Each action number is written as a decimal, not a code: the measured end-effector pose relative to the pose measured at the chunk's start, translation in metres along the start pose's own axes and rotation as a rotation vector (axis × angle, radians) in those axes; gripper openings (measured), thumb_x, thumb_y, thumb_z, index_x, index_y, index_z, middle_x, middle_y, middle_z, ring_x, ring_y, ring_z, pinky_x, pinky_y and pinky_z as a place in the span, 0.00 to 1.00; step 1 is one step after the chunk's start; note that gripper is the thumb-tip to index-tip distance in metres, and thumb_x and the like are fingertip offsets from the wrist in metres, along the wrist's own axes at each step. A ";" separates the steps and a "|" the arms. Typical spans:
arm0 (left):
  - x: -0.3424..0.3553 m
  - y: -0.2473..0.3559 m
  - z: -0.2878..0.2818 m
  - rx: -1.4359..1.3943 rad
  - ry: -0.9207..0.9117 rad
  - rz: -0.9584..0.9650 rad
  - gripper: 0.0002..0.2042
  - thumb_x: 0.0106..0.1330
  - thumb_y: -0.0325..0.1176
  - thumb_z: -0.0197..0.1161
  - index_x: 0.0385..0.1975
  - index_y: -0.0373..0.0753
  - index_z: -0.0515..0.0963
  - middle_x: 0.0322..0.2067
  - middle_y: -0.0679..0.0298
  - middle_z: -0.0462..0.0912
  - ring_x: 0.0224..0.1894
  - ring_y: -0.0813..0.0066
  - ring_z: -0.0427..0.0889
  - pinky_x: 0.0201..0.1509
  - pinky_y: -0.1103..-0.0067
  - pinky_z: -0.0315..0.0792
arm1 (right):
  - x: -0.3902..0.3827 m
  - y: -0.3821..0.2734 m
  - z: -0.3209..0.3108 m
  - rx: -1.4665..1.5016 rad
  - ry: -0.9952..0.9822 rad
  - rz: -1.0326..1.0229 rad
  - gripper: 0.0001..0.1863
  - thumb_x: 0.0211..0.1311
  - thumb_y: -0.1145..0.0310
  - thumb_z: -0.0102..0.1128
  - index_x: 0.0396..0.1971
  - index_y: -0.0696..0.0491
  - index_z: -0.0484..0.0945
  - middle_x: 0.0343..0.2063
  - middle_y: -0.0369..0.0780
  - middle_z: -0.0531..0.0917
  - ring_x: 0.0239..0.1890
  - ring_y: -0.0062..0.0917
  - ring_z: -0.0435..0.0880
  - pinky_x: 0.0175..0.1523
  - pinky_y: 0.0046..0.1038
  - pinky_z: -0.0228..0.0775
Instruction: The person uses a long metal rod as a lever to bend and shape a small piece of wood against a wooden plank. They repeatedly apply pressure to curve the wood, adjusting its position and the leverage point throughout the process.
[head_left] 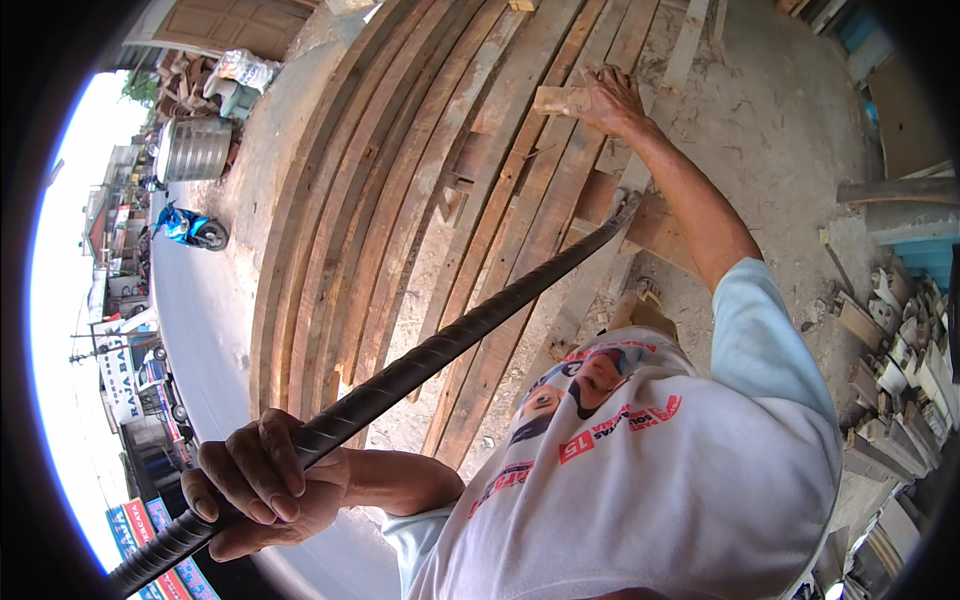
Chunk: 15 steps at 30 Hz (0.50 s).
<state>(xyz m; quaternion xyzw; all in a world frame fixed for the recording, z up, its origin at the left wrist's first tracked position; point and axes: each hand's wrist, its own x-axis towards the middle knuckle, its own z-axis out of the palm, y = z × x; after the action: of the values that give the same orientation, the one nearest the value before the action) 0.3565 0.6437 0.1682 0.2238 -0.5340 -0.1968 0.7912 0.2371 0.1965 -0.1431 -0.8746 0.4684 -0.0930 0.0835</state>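
My left hand (265,480) grips a long black ribbed metal bar (450,340), low at the left of the view. The bar runs diagonally up to the right, its far tip resting among the timbers below my right arm. My right hand (612,102) is at the upper right, fingers curled on a short wooden block (556,100) that lies across the planks. Long rough wooden planks (345,200) lie side by side beneath, with cross pieces (660,230) showing under some of them.
A pile of wood offcuts (890,370) lines the right side of the concrete floor (760,120). At the left are a metal tank (195,148), a blue motorbike (190,228) and a road (205,330) with buildings and signs beyond.
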 end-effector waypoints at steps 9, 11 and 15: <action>0.012 -0.005 0.013 -0.058 0.091 0.152 0.18 0.71 0.49 0.61 0.32 0.39 0.71 0.14 0.70 0.67 0.11 0.84 0.66 0.14 0.87 0.62 | -0.026 0.043 0.015 0.223 -0.081 0.125 0.43 0.65 0.44 0.61 0.71 0.54 0.59 0.67 0.53 0.65 0.70 0.49 0.62 0.72 0.46 0.59; 0.017 -0.006 0.013 -0.095 0.083 0.157 0.18 0.70 0.49 0.62 0.32 0.38 0.71 0.14 0.70 0.68 0.11 0.84 0.66 0.15 0.86 0.62 | -0.064 0.053 -0.009 0.376 0.028 0.135 0.41 0.65 0.45 0.61 0.69 0.56 0.62 0.64 0.54 0.69 0.67 0.49 0.67 0.69 0.45 0.62; 0.022 -0.005 0.016 -0.103 0.021 0.150 0.18 0.70 0.49 0.62 0.33 0.39 0.70 0.15 0.71 0.68 0.13 0.84 0.65 0.18 0.85 0.65 | -0.178 0.068 -0.050 0.827 0.182 0.212 0.37 0.66 0.45 0.59 0.63 0.61 0.68 0.54 0.53 0.77 0.58 0.40 0.77 0.61 0.38 0.70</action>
<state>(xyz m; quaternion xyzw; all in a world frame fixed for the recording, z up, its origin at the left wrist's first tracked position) 0.3487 0.6256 0.1876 0.1442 -0.5303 -0.1616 0.8197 0.0739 0.3046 -0.1257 -0.7028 0.4845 -0.3404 0.3943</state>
